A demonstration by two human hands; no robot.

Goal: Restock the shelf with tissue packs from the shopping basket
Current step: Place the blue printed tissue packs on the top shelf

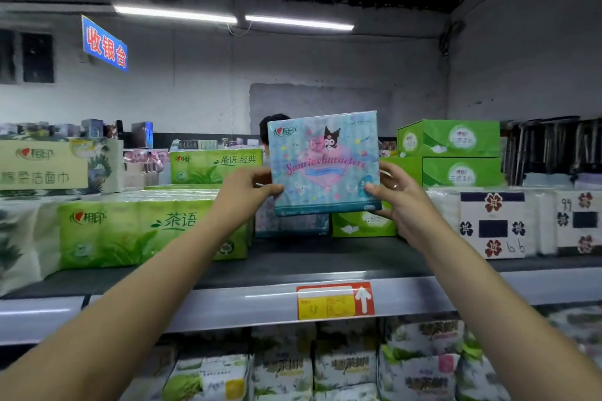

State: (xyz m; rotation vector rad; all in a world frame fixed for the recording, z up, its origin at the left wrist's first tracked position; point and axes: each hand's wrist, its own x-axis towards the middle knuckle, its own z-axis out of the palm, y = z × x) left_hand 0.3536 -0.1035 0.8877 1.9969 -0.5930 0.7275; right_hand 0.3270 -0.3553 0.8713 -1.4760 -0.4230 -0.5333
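Just above shelf (325,259), blue tissue pack (325,163)

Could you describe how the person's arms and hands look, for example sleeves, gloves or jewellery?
No sleeve, glove or watch shows: the left forearm and the right forearm are bare to the picture's edge. The left hand wears nothing. The right hand has a thin ring on one finger.

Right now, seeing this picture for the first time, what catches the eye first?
The pale blue tissue pack, held up at the centre by the left hand and right hand at its side edges. Then the bright green packs on the shelf at left, and the red-and-yellow price tag on its front edge.
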